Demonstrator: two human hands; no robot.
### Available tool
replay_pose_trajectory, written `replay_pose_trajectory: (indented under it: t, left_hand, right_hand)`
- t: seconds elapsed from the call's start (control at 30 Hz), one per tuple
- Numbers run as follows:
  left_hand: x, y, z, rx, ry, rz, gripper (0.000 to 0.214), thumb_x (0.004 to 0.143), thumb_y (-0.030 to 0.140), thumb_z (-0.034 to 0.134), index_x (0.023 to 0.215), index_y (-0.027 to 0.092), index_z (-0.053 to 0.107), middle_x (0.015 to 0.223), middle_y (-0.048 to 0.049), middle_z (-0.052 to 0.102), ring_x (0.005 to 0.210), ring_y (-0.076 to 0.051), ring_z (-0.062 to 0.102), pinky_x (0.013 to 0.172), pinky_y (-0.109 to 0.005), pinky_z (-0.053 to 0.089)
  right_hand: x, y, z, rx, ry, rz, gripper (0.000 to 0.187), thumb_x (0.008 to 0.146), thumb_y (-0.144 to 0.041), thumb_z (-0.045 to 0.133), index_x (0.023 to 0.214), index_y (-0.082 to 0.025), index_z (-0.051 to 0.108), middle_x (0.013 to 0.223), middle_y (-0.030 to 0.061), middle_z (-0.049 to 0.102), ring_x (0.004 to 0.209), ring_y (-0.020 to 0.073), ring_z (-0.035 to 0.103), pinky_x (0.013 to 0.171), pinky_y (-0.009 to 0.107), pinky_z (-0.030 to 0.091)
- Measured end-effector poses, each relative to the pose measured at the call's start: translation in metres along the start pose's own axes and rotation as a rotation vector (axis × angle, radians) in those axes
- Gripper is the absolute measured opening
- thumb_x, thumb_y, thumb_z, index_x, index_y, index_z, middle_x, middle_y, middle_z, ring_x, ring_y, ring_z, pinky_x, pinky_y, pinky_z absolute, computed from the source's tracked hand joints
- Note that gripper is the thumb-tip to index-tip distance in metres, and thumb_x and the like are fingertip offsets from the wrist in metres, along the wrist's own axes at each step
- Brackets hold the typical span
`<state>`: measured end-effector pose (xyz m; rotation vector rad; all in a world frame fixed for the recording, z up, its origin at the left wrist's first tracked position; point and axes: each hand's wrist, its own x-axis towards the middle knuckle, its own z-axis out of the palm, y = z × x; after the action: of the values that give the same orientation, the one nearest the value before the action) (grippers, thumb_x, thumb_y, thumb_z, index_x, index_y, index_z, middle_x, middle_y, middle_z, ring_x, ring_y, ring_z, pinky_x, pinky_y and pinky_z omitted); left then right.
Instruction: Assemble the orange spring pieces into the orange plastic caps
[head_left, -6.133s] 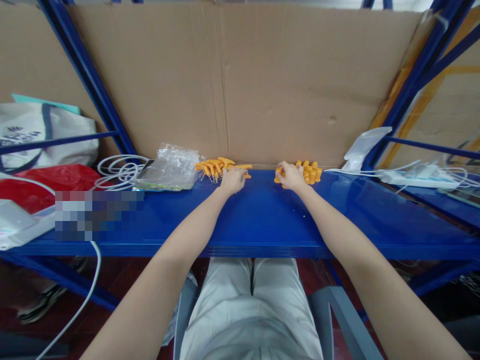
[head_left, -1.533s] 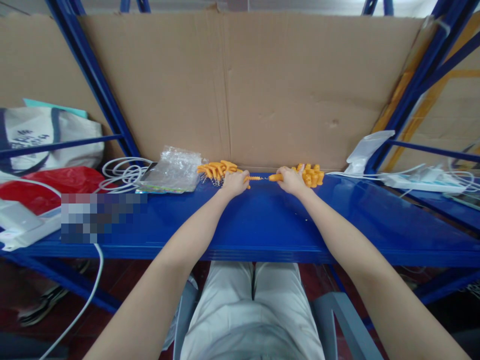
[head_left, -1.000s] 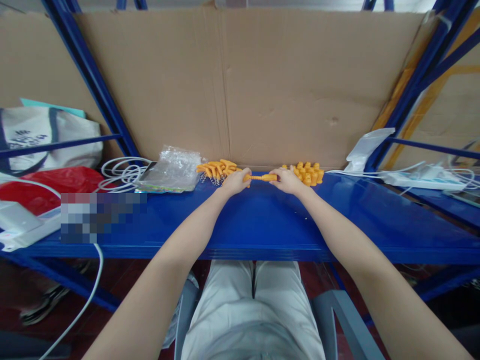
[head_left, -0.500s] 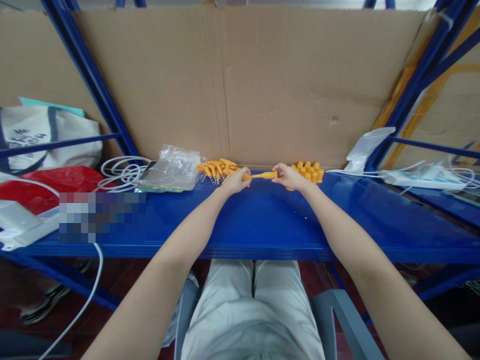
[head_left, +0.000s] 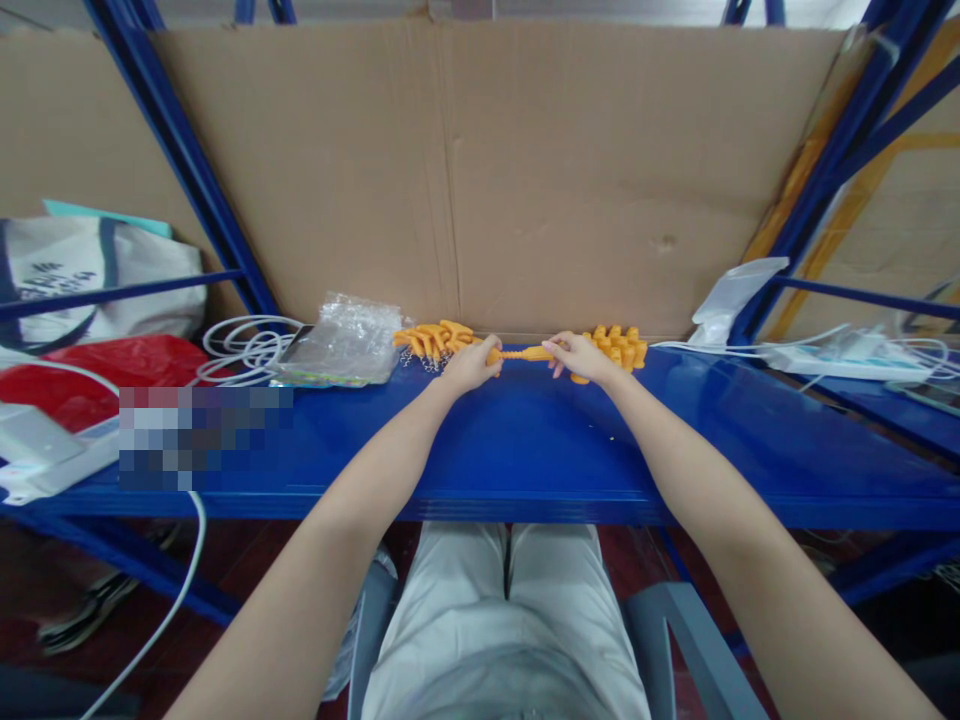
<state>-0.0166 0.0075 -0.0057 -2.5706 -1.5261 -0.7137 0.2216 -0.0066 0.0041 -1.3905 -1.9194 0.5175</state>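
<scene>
My left hand [head_left: 471, 366] is closed around one end of an orange plastic piece whose thin, ridged-looking shaft [head_left: 513, 354] points right. At the far end of that shaft is a wider orange sleeve [head_left: 535, 353], in line with it. My right hand [head_left: 571, 356] pinches the sleeve's right end with thumb and fingertips, other fingers bent loosely. Just left of my left hand lies a heap of orange T-shaped pieces [head_left: 431, 338] with small metal chains [head_left: 420, 358]. Behind my right hand several orange cylinders [head_left: 621, 346] stand grouped, partly hidden by it.
A tall cardboard sheet [head_left: 562, 180] backs the blue table [head_left: 517, 440]. To the left lie clear plastic bags [head_left: 341, 345], a coiled white cable [head_left: 244, 350], a red bag [head_left: 142, 365] and a white power strip [head_left: 52, 465]. Another power strip [head_left: 847, 360] lies right.
My right hand's fingers have shifted their grip at the sleeve's end and loosened a little. My left hand keeps its hold in nearly the same place.
</scene>
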Motion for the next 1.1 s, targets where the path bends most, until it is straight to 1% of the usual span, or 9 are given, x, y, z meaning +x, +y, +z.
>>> replay_pose_trajectory:
  t: [0.2,0.3,0.43,0.5,0.6,0.73,0.87,1.0,1.1]
  left_hand:
    - [0.000,0.002,0.002,0.005,-0.010,-0.014,0.028,0.095,0.027,0.060,0.123,0.022,0.059,0.108,-0.0077,0.077,0.100,-0.024,0.073,0.085,-0.032,0.053]
    - [0.000,0.001,0.003,0.000,-0.005,-0.013,0.028,0.094,0.027,0.061,0.121,0.022,0.059,0.109,-0.0081,0.076,0.100,-0.024,0.072,0.086,-0.033,0.053]
    - [0.000,-0.001,0.002,-0.013,-0.005,-0.030,0.029,0.093,0.027,0.062,0.121,0.022,0.059,0.105,-0.0072,0.077,0.096,-0.024,0.073,0.084,-0.033,0.053]
    - [0.001,-0.002,0.002,-0.024,0.003,-0.030,0.030,0.092,0.027,0.063,0.121,0.023,0.059,0.101,-0.0060,0.077,0.094,-0.024,0.073,0.083,-0.033,0.053]
    - [0.001,-0.003,0.003,-0.020,0.023,-0.021,0.030,0.090,0.027,0.066,0.119,0.023,0.060,0.098,-0.0050,0.077,0.092,-0.024,0.072,0.081,-0.032,0.052]
    - [0.002,-0.003,0.005,0.004,0.026,-0.010,0.028,0.091,0.027,0.065,0.118,0.022,0.061,0.099,-0.0064,0.077,0.093,-0.024,0.073,0.081,-0.032,0.052]
    - [0.002,-0.004,0.006,0.001,0.027,-0.013,0.027,0.091,0.029,0.065,0.117,0.022,0.061,0.100,-0.0065,0.077,0.094,-0.025,0.073,0.079,-0.032,0.051]
    - [0.003,-0.007,0.007,-0.018,0.044,0.000,0.028,0.089,0.030,0.067,0.116,0.023,0.060,0.098,-0.0052,0.077,0.094,-0.025,0.073,0.078,-0.031,0.051]
    - [0.004,-0.007,0.006,-0.047,0.048,0.001,0.027,0.090,0.029,0.067,0.115,0.022,0.060,0.096,-0.0054,0.077,0.093,-0.024,0.073,0.077,-0.031,0.051]
  right_hand:
    - [0.001,0.004,0.001,0.049,-0.077,0.084,0.028,0.109,-0.036,0.042,0.105,-0.016,0.061,0.073,0.0062,0.075,0.060,0.0177,0.073,0.064,0.028,0.061]
    - [0.000,0.006,0.000,0.065,-0.116,0.098,0.018,0.106,-0.028,0.051,0.118,-0.017,0.058,0.082,0.0062,0.078,0.065,0.0178,0.076,0.073,0.032,0.063]
    - [-0.002,0.008,-0.001,0.147,-0.129,0.102,0.035,0.098,-0.013,0.061,0.130,-0.017,0.050,0.093,0.0066,0.080,0.071,0.0165,0.077,0.081,0.034,0.063]
    - [-0.002,0.009,-0.001,0.189,-0.134,0.109,0.026,0.099,-0.016,0.061,0.124,-0.016,0.053,0.091,0.0079,0.080,0.070,0.0171,0.077,0.079,0.034,0.062]
    - [-0.001,0.011,-0.001,0.268,-0.161,0.110,0.015,0.101,-0.029,0.064,0.106,-0.017,0.059,0.080,0.0081,0.079,0.067,0.0184,0.076,0.073,0.030,0.061]
    - [-0.003,0.010,-0.001,0.341,-0.189,0.138,0.029,0.102,-0.041,0.061,0.085,-0.018,0.061,0.069,0.0074,0.075,0.060,0.0161,0.072,0.063,0.024,0.055]
    - [-0.005,0.005,0.000,0.241,-0.169,0.173,0.049,0.106,-0.048,0.049,0.071,-0.016,0.062,0.068,0.0101,0.074,0.059,0.0139,0.070,0.059,0.021,0.049]
    - [-0.006,0.002,0.001,0.211,-0.135,0.198,0.051,0.107,-0.049,0.048,0.071,-0.015,0.063,0.068,0.0098,0.074,0.060,0.0129,0.070,0.055,0.019,0.046]
    - [-0.009,-0.002,0.000,0.262,-0.113,0.220,0.041,0.107,-0.044,0.050,0.082,-0.015,0.065,0.073,0.0083,0.075,0.058,0.0106,0.069,0.053,0.018,0.045]
